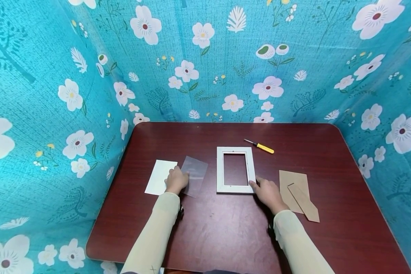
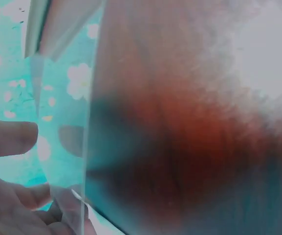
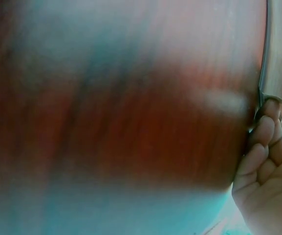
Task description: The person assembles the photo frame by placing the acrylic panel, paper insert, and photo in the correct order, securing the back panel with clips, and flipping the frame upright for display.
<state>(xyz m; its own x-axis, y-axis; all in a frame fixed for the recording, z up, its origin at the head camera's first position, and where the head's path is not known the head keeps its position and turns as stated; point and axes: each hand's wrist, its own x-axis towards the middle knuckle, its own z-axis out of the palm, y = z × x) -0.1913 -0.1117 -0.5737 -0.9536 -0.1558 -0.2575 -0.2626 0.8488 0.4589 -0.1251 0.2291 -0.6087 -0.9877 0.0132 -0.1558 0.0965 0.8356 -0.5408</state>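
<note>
My left hand (image 1: 176, 180) is at the left edge of a clear plastic sheet (image 1: 196, 173), overlapping the right side of a white card (image 1: 159, 178). In the left wrist view the thumb stands apart from the fingers, its reflection showing in the sheet (image 2: 65, 166); the fingertips are right at the sheet's edge. My right hand (image 1: 268, 193) grips the lower right corner of a white picture frame (image 1: 220, 171), thumb on top and fingers curled against the side. The right wrist view shows those fingers at the corner of the frame (image 3: 277, 54). The frame's opening shows the table through it.
A yellow-handled screwdriver (image 1: 265, 148) lies behind the frame to the right. Farther right is a brown backing board (image 1: 294, 179) with its stand leg (image 1: 306, 205) angled across it. All sit on a dark red table (image 1: 178, 137), with a flowered teal cloth (image 1: 222, 76) hanging round it.
</note>
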